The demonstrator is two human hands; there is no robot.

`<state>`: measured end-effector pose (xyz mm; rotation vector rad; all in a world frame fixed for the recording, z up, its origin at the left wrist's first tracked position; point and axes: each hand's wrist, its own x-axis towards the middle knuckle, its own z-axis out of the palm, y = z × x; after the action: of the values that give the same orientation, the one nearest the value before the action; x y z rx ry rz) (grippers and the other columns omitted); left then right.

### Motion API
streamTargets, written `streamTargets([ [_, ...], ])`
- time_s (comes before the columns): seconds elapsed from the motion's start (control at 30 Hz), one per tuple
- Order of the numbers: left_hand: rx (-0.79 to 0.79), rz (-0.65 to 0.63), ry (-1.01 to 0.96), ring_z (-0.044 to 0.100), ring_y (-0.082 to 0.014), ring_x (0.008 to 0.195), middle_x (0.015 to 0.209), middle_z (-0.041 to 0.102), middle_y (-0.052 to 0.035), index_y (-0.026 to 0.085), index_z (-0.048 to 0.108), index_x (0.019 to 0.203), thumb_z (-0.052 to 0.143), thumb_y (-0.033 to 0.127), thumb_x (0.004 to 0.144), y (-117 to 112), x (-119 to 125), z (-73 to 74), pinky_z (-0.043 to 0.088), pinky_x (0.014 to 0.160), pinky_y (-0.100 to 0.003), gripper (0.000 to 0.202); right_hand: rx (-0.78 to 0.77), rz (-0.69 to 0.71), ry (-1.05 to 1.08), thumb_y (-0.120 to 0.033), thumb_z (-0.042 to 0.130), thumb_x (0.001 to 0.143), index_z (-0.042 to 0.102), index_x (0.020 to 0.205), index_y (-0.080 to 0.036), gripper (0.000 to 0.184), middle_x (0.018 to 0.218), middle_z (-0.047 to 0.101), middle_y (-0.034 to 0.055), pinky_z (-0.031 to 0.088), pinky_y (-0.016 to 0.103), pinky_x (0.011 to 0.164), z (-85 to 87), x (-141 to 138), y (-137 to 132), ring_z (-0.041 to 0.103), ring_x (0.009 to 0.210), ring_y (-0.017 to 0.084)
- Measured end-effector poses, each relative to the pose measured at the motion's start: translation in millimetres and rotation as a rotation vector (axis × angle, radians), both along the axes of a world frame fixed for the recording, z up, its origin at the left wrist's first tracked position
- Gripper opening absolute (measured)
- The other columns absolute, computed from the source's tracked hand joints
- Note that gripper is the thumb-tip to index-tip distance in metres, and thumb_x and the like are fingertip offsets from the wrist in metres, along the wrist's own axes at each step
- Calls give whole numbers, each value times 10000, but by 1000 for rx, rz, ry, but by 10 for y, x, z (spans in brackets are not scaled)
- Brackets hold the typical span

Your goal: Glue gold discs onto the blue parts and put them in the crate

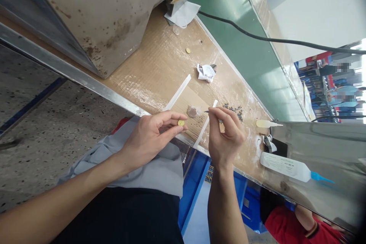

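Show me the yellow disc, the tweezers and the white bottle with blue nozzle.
yellow disc [181,122]: head view, middle of its face.
tweezers [207,111]: head view, thin tip end.
white bottle [283,164]: head view, middle of its body.

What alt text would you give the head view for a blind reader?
The left hand pinches a small yellow disc while the right hand holds a thin tool, its tip near a small clear cup on a cardboard bench. A pile of dark parts, crumpled paper and a blue-tipped bottle lie nearby.
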<state>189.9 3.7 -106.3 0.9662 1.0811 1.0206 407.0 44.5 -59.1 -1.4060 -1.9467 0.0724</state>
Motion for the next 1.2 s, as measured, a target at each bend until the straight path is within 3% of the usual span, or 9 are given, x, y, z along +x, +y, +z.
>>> streamTargets([
  [0.27, -1, -3, 9, 886, -273, 1163, 1203, 917, -10, 325, 855, 1320, 825, 471, 1080, -1, -1, 17, 723, 1021, -356, 283, -30, 1, -6, -213, 675, 1163, 861, 1150, -314, 212, 1143, 825, 35, 680, 442, 964, -17, 2, -26, 808, 1060, 240],
  [0.57, -3, 4, 18, 886, -237, 1149, 1180, 922, 19, 349, 866, 1300, 847, 438, 1071, 10, 2, 29, 708, 1021, -306, 247, -14, -54, 10, -225, 715, 1148, 874, 1134, -309, 180, 1121, 832, 34, 668, 452, 951, 32, 50, -88, 808, 1048, 245],
  [0.7, -33, 2, -8, 892, -237, 1115, 1158, 925, 17, 329, 873, 1279, 872, 437, 1050, -14, 10, 111, 713, 996, -299, 254, -78, -92, 242, -247, 776, 1113, 871, 1135, -320, 122, 1130, 828, 36, 682, 482, 938, 110, -33, -304, 801, 1060, 267],
  [0.83, -24, -38, -12, 894, -247, 1120, 1196, 921, 15, 322, 872, 1288, 848, 413, 1062, -73, 41, 211, 718, 989, -309, 245, -152, -13, 447, -195, 804, 1090, 872, 1172, -332, 174, 1133, 829, 35, 692, 456, 914, 114, -169, -542, 805, 1064, 261],
  [1.2, 162, -63, 121, 896, -224, 1132, 1240, 918, 19, 306, 857, 1336, 784, 331, 1100, -147, 102, 308, 733, 971, -286, 248, -93, 136, 403, -37, 787, 1074, 875, 1225, -294, 310, 1200, 849, 30, 726, 367, 940, 47, -192, -625, 838, 1085, 215],
])
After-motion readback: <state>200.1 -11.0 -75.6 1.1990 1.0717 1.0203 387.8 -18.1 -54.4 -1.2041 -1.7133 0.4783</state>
